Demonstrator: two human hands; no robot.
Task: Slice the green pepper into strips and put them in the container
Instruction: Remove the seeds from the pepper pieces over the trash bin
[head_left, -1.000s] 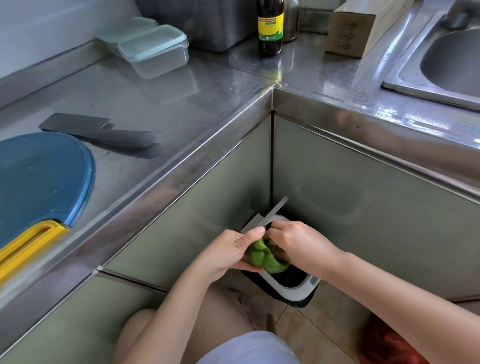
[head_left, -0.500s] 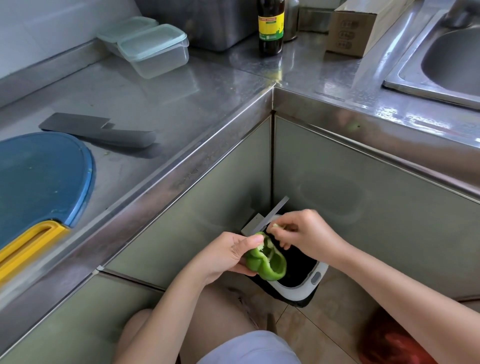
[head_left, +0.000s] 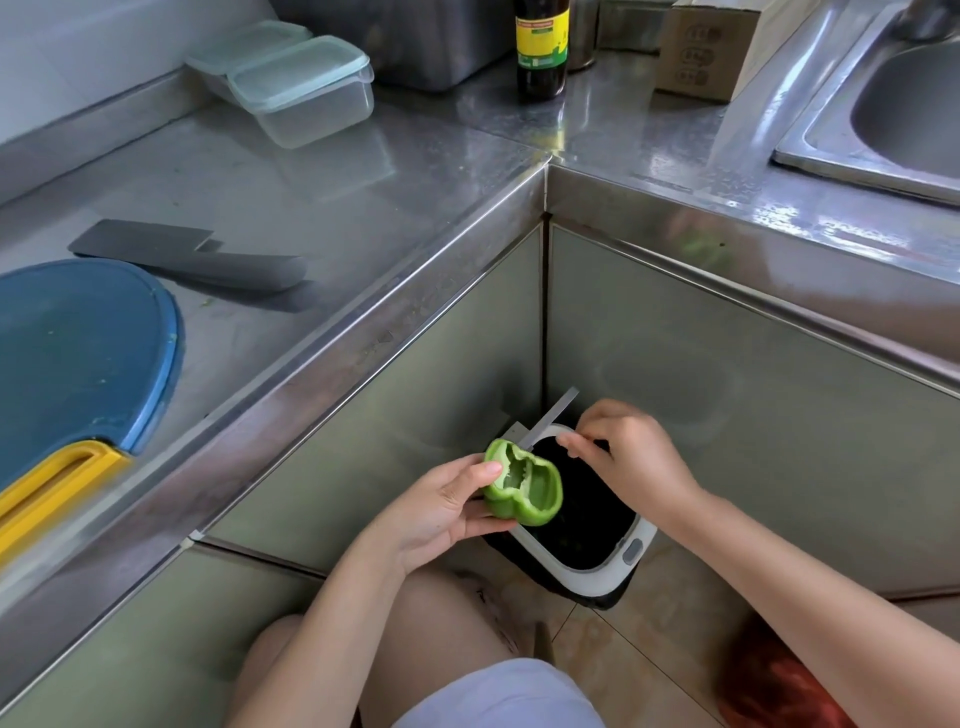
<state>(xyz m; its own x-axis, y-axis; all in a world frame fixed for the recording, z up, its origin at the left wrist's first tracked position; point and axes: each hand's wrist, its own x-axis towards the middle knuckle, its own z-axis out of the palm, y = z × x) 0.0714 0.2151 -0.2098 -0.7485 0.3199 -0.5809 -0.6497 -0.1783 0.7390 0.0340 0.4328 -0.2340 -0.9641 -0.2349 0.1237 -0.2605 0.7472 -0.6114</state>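
My left hand grips a green pepper half low in front of the cabinet, its hollow side facing up, with pale core remnants inside. My right hand hovers just to its right, over the black-lined waste bin. Its fingers point left toward the pepper and I see nothing between them. On the steel counter lie a dark cleaver and a blue cutting board. Two clear lidded containers stand at the back.
A sauce bottle, a cardboard box and a sink occupy the right counter. The bin's raised lid leans against the cabinet corner. A red bag lies on the floor beside my knees.
My right hand pulled core out of the pepper and moved right over the bin. My left hand turned the pepper so that its hollow faces up and shifted it slightly left.
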